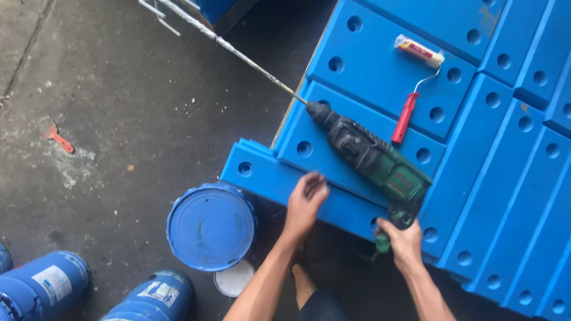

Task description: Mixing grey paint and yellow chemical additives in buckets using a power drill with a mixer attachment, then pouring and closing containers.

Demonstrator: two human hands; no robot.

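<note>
A green and black power drill (372, 157) lies on stacked blue panels (369, 65) with round holes. A long paint-caked mixing rod (238, 53) sticks out of its chuck toward the upper left. My right hand (401, 241) grips the drill's handle at the near edge of the stack. My left hand (306, 199) rests with loose fingers on the front edge of the lowest blue panel (262, 175), holding nothing.
A paint roller (416, 77) with a red handle lies on the panels beyond the drill. A blue paint bucket (211, 226) stands on the concrete floor beside the stack, with blue cans (44, 285) at lower left. A small red scraper (59, 139) lies on the floor.
</note>
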